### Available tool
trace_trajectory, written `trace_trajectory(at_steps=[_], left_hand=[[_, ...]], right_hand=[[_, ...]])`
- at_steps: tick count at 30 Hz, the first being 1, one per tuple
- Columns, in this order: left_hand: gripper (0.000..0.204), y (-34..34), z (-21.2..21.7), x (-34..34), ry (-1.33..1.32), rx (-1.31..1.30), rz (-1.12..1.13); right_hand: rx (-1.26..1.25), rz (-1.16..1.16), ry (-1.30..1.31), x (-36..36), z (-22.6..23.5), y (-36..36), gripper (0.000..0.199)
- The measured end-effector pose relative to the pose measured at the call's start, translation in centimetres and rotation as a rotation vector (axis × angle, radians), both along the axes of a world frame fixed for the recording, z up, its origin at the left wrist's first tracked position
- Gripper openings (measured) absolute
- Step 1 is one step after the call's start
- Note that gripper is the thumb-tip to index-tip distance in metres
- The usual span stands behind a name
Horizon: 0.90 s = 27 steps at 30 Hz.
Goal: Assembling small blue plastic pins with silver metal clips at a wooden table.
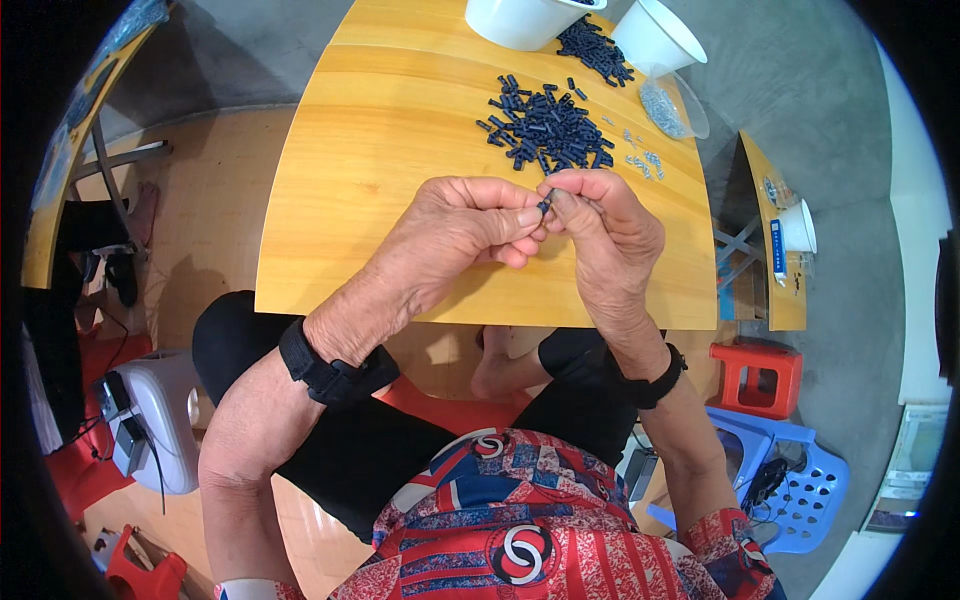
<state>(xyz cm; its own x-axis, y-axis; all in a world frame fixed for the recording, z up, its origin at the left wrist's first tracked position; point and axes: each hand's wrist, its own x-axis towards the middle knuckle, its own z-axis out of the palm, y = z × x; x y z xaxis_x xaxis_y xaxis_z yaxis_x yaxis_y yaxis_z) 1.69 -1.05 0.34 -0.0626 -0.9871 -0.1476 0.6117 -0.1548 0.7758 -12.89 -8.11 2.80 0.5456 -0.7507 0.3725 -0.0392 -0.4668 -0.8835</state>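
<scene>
Left side table: wooden top (45,240) with crinkled clear plastic lying on it.
White stool: smooth, rounded plastic (170,400), dark boxy devices and cables at its side.
Floor: light brown, plank-like and slightly glossy (230,150).
Work table: pale yellow wood (360,130), visible grain, its edges bowed by the lens.
Left hand: thumb and forefinger (465,225) pinched on the small dark piece.
Large white tub: smooth plastic (515,20), at the table's far edge.
Small dark piece: between both hands' fingertips (544,207), above the near half of the table; mostly hidden.
Near pile: short, dark, ridged cylinders (545,125), heaped loosely beyond the hands.
Far pile: similar dark pieces (595,50), beside the large tub.
Right hand: thumb and forefinger (610,220) closed on the same piece.
Loose bits: tiny, silvery (648,163), scattered.
Second white tub: round-mouthed, tilted (655,35).
Clear container: shallow, transparent (690,105), holding silvery bits.
Red stool: moulded plastic (765,352).
Right side table: wooden (790,315), bearing a white tub and a blue box.
Blue chair: plastic, perforated with round holes (825,480).
Wall: mottled grey (840,130).
</scene>
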Motion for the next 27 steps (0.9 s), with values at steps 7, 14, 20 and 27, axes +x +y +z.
trace_trajectory(at_steps=[7,14,20,27], left_hand=[[0.014,0.0,0.0,-0.7,-0.054,-0.012,0.122],[0.013,-0.1,-0.6,-0.7,-0.021,0.004,0.139],[0.012,-0.5,-0.9,-0.6,-0.045,-0.021,0.171],[0.013,-0.6,-0.7,-0.3,-0.04,0.017,0.153]], right_hand=[[0.024,-0.074,-0.01,0.3,-0.7,0.4,0.006],[0.085,-0.108,-0.046,0.7,-1.6,0.5,0.008],[-0.052,-0.097,-0.014,0.8,-2.0,-0.1,0.007],[-0.02,-0.056,0.057,0.3,-1.3,-0.1,0.013]])
